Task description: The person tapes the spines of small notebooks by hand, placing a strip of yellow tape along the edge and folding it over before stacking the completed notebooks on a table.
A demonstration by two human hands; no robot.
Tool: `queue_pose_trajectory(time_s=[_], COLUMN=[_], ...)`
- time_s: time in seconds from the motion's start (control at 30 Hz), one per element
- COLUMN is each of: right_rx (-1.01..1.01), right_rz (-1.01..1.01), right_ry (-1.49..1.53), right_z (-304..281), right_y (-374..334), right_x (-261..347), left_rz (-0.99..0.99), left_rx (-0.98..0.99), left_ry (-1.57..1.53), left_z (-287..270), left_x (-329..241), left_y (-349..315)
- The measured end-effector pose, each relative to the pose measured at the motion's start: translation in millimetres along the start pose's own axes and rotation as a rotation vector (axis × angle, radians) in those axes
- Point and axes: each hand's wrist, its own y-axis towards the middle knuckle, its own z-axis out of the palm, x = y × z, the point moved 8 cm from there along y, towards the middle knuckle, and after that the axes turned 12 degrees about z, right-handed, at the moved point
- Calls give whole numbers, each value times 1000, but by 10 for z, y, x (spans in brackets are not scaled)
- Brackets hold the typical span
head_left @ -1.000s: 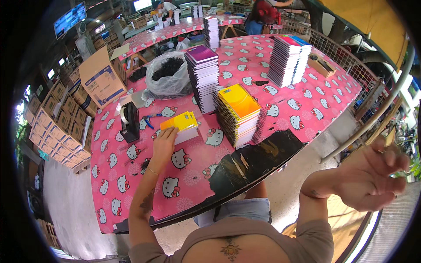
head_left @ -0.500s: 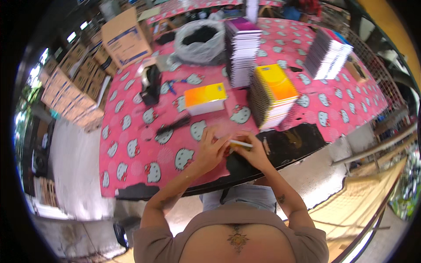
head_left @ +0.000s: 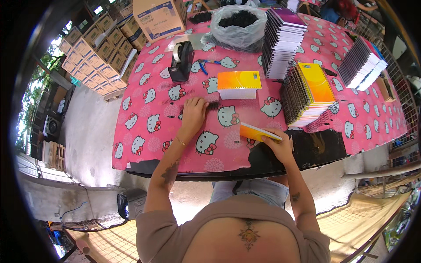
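My right hand grips a thin notebook with an orange and yellow cover, tilted just above the table's near edge. Farther left, my left hand reaches down to the pink tablecloth, its fingers bent and closed on a dark spiral binding coil. Several thin loose coils lie just beyond that hand. A low stack of orange and yellow unbound notebooks sits past both hands. To its right rises a stack of coil-bound notebooks with the same covers.
Behind stand a tall stack of purple-covered notebooks and a plastic bag of black coils. A black tape dispenser and blue-handled pliers lie at the left. Another notebook stack is far right; cartons are piled beyond the table.
My left hand has left the notebook and moved left and away to the coils. The notebook stays in my right hand, now lower and more visible. The whole view has shifted.
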Motion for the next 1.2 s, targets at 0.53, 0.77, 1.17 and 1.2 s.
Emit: queue_pose_trajectory(time_s=[0.53, 0.77, 1.17, 1.2], right_rx=[70, 116, 81, 64], right_rz=[-18, -20, -124, -126], right_ry=[-2, -59, -113, -164], right_z=[71, 87, 18, 25], right_y=[53, 42, -51, -68], right_x=[-22, -21, -71, -48], left_rz=[-120, -179, -80, 6], left_rx=[-276, -47, -123, -114], left_ry=[92, -689, -641, -588], left_z=[-538, -474, -354, -346], left_x=[118, -951, -1268, -1251], left_y=[39, -71, 4, -41])
